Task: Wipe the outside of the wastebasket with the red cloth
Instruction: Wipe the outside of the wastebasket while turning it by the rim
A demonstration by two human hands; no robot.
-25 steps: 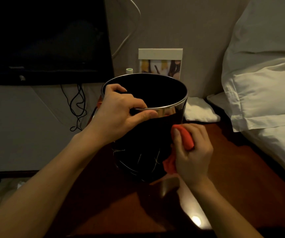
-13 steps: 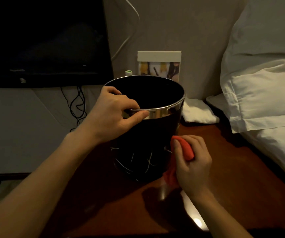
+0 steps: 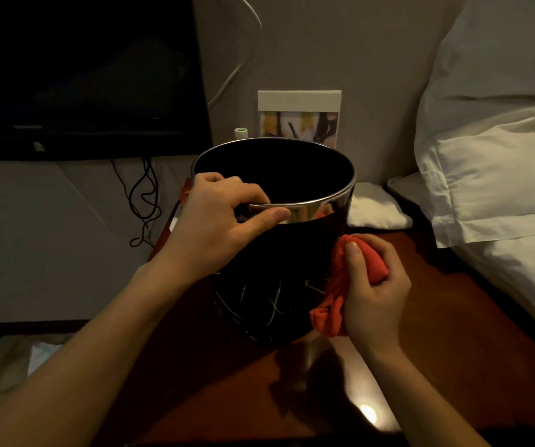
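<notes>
A black round wastebasket with a shiny metal rim stands upright on a dark wooden nightstand. My left hand grips the near left part of the rim, thumb outside and fingers inside. My right hand holds a bunched red cloth pressed against the basket's right outer wall, about mid-height. A loose end of the cloth hangs down beside the basket's base. The inside of the basket is dark.
A white folded towel lies behind the basket to the right. White pillows crowd the right side. A framed card and a small bottle stand at the wall behind. A dark screen with dangling cables is at left.
My right hand with the red cloth has slid slightly along the basket's right wall. My left hand keeps its grip on the rim.
</notes>
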